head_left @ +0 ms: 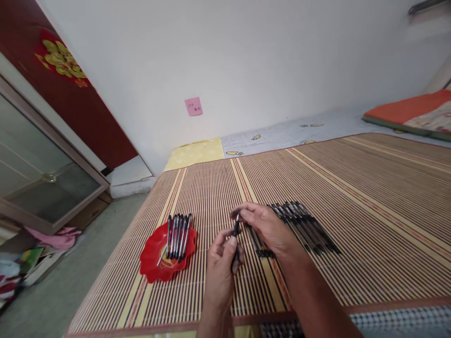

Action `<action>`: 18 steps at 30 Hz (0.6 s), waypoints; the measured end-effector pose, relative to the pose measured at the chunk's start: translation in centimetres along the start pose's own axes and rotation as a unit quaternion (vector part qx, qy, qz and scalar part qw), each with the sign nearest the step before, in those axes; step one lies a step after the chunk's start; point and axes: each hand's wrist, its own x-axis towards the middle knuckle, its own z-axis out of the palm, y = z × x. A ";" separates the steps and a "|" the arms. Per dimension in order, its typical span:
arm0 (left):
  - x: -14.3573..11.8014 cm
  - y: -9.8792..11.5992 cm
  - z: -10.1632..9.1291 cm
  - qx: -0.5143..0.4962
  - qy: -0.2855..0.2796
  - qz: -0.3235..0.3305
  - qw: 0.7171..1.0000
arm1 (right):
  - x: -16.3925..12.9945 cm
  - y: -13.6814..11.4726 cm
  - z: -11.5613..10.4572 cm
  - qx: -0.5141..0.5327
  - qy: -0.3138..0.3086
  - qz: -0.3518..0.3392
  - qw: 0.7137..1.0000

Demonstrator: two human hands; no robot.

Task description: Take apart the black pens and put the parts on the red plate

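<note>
My left hand [222, 258] is closed around a black pen [236, 228], which stands tip up between thumb and fingers. At the pen's silvery tip, the thumb and forefinger of my right hand [266, 225] are pinched together. Under my right hand lie several dark pens [256, 243], partly hidden by it. Further right, a row of several black pens [305, 227] lies side by side on the striped mat. To the left, a red wavy-edged plate [147, 251] bears several clear-barrelled pens [179, 237] with dark ends, along with a thin white stick-like piece [162, 255].
A striped bamboo mat [211, 188] covers the bed. Behind it are a patterned sheet [275, 136] and a white wall with a pink note [193, 106]. Folded orange bedding [405, 112] lies at the far right. A glass-doored cabinet [45, 173] stands left, beyond the mat's edge.
</note>
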 end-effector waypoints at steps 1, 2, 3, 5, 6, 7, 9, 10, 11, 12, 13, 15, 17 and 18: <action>0.0 0.0 0.0 0.000 0.002 0.001 1.000 | 0.0 -0.1 0.0 -0.007 -0.003 -0.002 1.000; 0.0 0.0 0.0 0.000 0.003 0.001 1.000 | 0.0 -0.2 0.0 -0.014 -0.005 -0.005 1.000; 0.0 0.0 0.0 0.001 0.004 0.001 1.000 | 0.0 -0.2 0.0 -0.023 -0.004 -0.008 1.000; 0.1 0.0 -0.1 0.009 0.006 0.004 1.000 | 0.0 -0.2 0.0 -0.033 0.003 -0.012 0.999; 0.1 -0.1 -0.1 0.017 0.007 0.010 1.000 | 0.1 -0.1 -0.1 -0.034 0.008 -0.013 0.999; 0.1 -0.1 -0.1 0.028 0.009 0.020 0.999 | 0.1 0.0 -0.1 -0.036 0.013 -0.014 0.999; 0.1 -0.2 -0.1 0.064 0.017 0.049 0.997 | 0.2 0.2 0.0 -0.038 0.021 -0.017 0.999; 0.1 -0.3 -0.1 0.088 0.022 0.067 0.994 | 0.2 0.3 0.0 -0.038 0.024 -0.018 0.999; 0.1 -0.3 -0.1 0.113 0.028 0.085 0.989 | 0.3 0.4 0.1 -0.038 0.027 -0.020 0.999; 0.1 -0.4 -0.1 0.137 0.035 0.101 0.985 | 0.3 0.5 0.1 -0.039 0.027 -0.021 0.999; 0.1 -0.4 -0.1 0.157 0.043 0.114 0.980 | 0.3 0.6 0.1 -0.040 0.028 -0.020 0.999; 0.2 -0.5 -0.2 0.173 0.060 0.127 0.975 | 0.4 0.8 -0.1 -0.044 0.026 -0.020 0.999; 0.5 -0.6 -0.5 0.160 0.082 0.125 0.976 | 0.6 1.2 -0.4 -0.061 0.033 -0.030 0.997; 0.7 -0.6 -0.8 0.145 0.095 0.121 0.977 | 0.8 1.6 -0.6 -0.091 0.046 -0.038 0.994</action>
